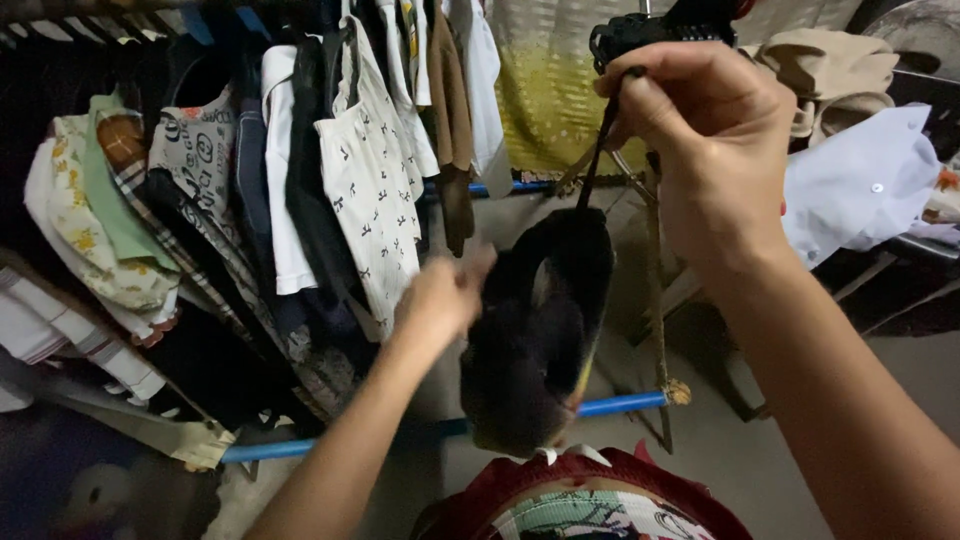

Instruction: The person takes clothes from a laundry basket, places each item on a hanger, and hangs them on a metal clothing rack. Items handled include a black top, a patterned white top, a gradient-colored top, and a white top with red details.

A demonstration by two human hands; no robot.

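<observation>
The right hand (710, 140) is raised high, its fingers pinched shut on a thin black strap (598, 160). Just above its fingertips sits a black clip (640, 35), which the top of the strap meets. From the strap a dark garment (535, 340) hangs down, below the right hand and between both forearms. The left hand (440, 295) is lower and to the left, blurred, its fingers closed on the left edge of that dark garment. The two hands are apart, one well above the other, both clamped on the same hanging piece.

To the left of the left hand a row of clothes hangs packed together: a white top with small dark marks (375, 190) nearest it, then a white shirt (280, 170), a grey patterned shirt (200, 150) and a floral cream garment (80, 220) farther off. Below both hands a blue bar (620, 404) runs across, partly hidden behind the dark garment. To the right of the right hand lies a pale blue shirt (860, 185), with a beige cloth (830, 75) above it. Behind the right hand hangs a yellow-patterned curtain (545, 100). Nearest the camera, under the garment, is a maroon collar (600, 470).
</observation>
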